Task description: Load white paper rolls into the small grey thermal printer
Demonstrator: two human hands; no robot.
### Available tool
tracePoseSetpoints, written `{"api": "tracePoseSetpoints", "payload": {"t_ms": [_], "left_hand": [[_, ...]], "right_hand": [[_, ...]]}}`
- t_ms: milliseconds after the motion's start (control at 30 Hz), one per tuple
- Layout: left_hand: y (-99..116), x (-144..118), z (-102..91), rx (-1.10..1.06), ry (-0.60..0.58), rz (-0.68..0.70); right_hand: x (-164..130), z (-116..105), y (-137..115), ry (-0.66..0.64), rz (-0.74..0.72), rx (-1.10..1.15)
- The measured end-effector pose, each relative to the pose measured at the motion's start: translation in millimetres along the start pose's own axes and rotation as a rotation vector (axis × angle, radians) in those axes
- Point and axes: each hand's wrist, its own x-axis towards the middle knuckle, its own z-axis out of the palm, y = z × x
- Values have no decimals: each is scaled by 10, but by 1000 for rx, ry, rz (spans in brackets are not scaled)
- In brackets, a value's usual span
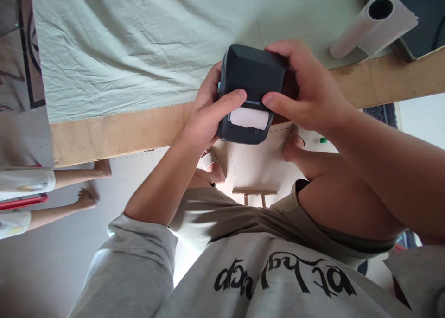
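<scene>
Between my two hands is a small dark label printer, raised over the wooden front edge of the table. A strip of white paper sticks out of its slot, below the partly covered brand lettering. My left hand wraps the printer's left side, its thumb pressed on the top. My right hand grips the other side, thumb on the lid near the lettering and fingers round the far corner. The fingertips under the printer are hidden.
A roll of white paper stands at the right of the cloth-covered table, beside a dark flat object. The table's wooden edge runs across in front of me. At the left, another person's legs show beside the table.
</scene>
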Motion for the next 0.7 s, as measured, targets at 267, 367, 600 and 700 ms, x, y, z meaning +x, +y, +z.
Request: {"api": "tracePoseSetpoints", "payload": {"t_ms": [267, 367, 600, 700], "left_hand": [[-1, 3, 3, -22, 8, 7], [1, 0, 0, -22, -11, 4], [-9, 6, -22, -27, -14, 7], [-19, 15, -42, -43, -21, -1]], "right_hand": [[0, 16, 14, -5, 16, -23], [6, 25, 22, -2, 14, -27], [11, 23, 17, -2, 24, -31], [10, 20, 14, -7, 24, -37]]}}
